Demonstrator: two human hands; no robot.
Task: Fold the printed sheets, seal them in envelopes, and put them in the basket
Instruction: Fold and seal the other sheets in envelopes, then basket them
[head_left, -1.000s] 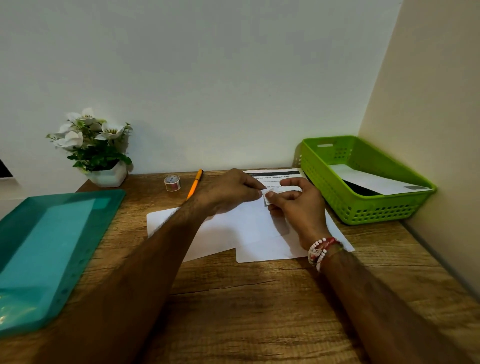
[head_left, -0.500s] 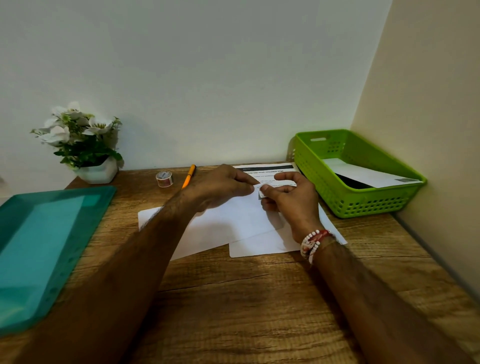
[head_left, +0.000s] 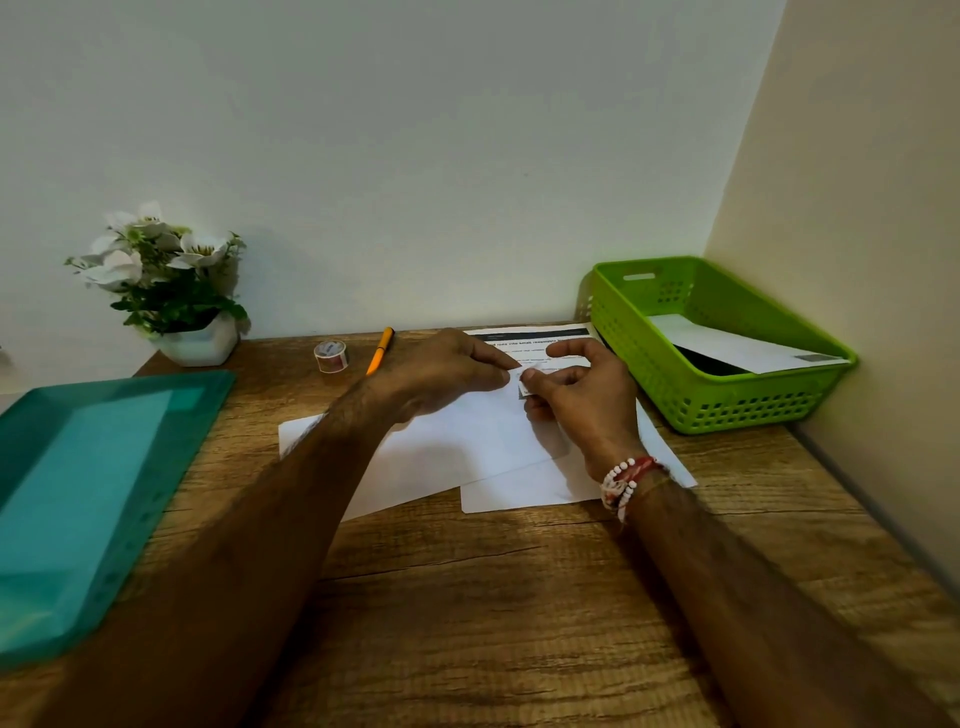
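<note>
Wooden, grainy surface (head_left: 493, 597) carries a plain white paper envelope (head_left: 457, 441) lying slantwise over a white printed sheet (head_left: 535, 335), whose dark header shows at the far edge; both lie flat at mid-surface, probably so the hands can work on them without lifting. The left hand (head_left: 447, 374) and right hand (head_left: 592, 410) meet above the envelope's far corner, each gripping a small white slip (head_left: 529, 375) between them; whether it is tape, a label or a peel strip cannot be told. The left fingers (head_left: 493, 358) are curled, tips closed on the slip; the right thumb and a lower finger pinch its other end while the forefinger arches free above. The step looks like sealing. A bright green perforated plastic basket (head_left: 727, 410) stands just right of the papers, within easy reach, and already holds one white envelope (head_left: 737, 351); a small tape roll (head_left: 331, 356) sits near the wall.
</note>
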